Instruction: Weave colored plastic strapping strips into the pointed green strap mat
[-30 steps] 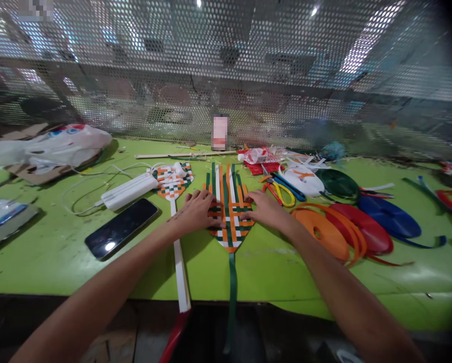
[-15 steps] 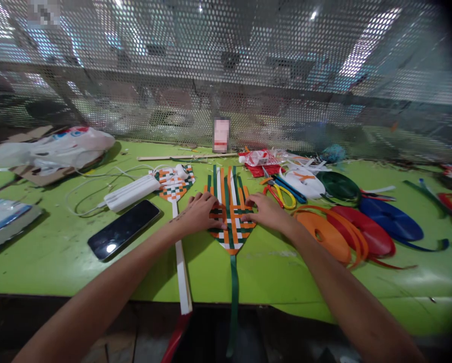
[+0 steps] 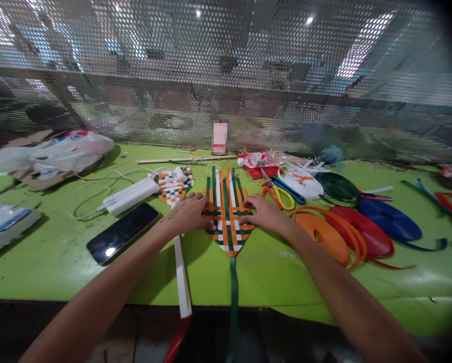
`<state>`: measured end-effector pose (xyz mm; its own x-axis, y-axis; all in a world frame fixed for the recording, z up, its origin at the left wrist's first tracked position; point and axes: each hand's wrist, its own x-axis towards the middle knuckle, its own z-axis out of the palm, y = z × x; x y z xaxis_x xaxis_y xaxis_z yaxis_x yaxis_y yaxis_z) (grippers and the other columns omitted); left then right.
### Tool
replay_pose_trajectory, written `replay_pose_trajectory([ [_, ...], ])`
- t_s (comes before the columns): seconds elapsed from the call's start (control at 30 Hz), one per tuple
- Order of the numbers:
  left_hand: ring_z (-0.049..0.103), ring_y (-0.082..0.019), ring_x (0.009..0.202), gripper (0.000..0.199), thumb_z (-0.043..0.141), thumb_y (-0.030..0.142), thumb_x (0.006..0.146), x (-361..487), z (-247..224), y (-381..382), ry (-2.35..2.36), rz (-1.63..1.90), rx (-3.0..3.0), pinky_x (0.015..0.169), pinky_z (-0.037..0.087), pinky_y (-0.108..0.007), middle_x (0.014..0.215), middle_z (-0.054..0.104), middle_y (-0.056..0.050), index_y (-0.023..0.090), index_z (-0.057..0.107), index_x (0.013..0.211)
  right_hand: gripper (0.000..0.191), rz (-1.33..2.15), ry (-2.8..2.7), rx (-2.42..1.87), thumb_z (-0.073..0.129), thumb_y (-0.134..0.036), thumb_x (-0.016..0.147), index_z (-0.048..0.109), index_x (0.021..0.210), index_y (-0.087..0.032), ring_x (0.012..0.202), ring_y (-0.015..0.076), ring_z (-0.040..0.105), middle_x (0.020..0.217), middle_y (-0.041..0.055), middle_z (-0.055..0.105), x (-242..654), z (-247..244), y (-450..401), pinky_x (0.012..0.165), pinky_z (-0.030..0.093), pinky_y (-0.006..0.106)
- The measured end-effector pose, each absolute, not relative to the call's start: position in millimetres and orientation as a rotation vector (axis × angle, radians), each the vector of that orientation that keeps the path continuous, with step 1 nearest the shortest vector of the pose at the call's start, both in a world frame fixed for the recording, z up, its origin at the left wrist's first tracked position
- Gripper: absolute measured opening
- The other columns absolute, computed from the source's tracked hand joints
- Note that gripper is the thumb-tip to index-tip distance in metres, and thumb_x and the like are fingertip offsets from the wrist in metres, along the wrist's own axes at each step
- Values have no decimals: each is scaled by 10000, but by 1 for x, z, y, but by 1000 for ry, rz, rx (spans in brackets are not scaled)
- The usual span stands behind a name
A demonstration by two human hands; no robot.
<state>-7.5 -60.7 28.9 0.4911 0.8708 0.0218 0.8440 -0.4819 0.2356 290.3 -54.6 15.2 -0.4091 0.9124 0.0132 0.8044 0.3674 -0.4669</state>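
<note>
A pointed woven piece of orange, green and white strips (image 3: 229, 233) lies flat on the table, its loose strip ends pointing away from me and a long green strip (image 3: 234, 287) hanging from its tip over the table edge. My left hand (image 3: 191, 213) is closed at its left edge, fingers on top and thumb below. At the right edge my right hand (image 3: 264, 213) pinches the cross strips between thumb and fingers. Left of it rests a second woven piece (image 3: 169, 187) with a white tail strip (image 3: 182, 282), partly under my left wrist.
A white power strip (image 3: 131, 196) with a cable and a black phone (image 3: 123, 233) lie left. To the right are yellow-handled scissors (image 3: 284, 197) and strip rolls: orange (image 3: 311, 237), red (image 3: 369, 237), blue (image 3: 390, 219), white (image 3: 301, 184), green (image 3: 337, 185). A perforated metal screen (image 3: 153, 91) stands behind.
My left hand has shifted slightly left, from over the weave toward its left edge, uncovering more of the strips. The right hand stays nearly in place at the right edge.
</note>
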Motion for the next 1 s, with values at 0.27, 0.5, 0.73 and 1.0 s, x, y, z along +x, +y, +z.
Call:
replay_pose_trajectory([
  [0.27,574,-332,1101,561,730,672,779,0,36,-68,1518,144,2556,922,443,-436,1164,651,-108,204,647,1076,503,578,-2363,-1493,808,-605,771,609,1026,-219,970,261,624,1123,91,638,291,11,-53,820,473,353],
  [0.5,562,-323,1167,436,548,579,989,17,31,-78,1522,365,2749,1005,416,-455,1214,660,-132,187,650,1152,515,469,-2338,-1509,793,-568,808,604,1131,-214,1059,284,607,1176,106,616,284,18,-63,887,474,379],
  [0.73,613,-280,1176,315,532,470,1024,34,16,-85,1265,343,2745,1024,474,-408,1190,707,-109,221,715,1087,383,449,-2438,-1302,716,-494,917,727,1192,-228,1126,275,598,1123,102,662,276,25,-68,992,455,392],
  [1.0,613,-305,1195,366,508,457,1029,38,15,-88,1309,332,2729,1023,492,-452,1300,677,-134,213,685,1237,366,461,-2445,-1297,676,-501,947,772,1182,-237,1055,254,630,1072,94,675,274,24,-69,925,477,361],
])
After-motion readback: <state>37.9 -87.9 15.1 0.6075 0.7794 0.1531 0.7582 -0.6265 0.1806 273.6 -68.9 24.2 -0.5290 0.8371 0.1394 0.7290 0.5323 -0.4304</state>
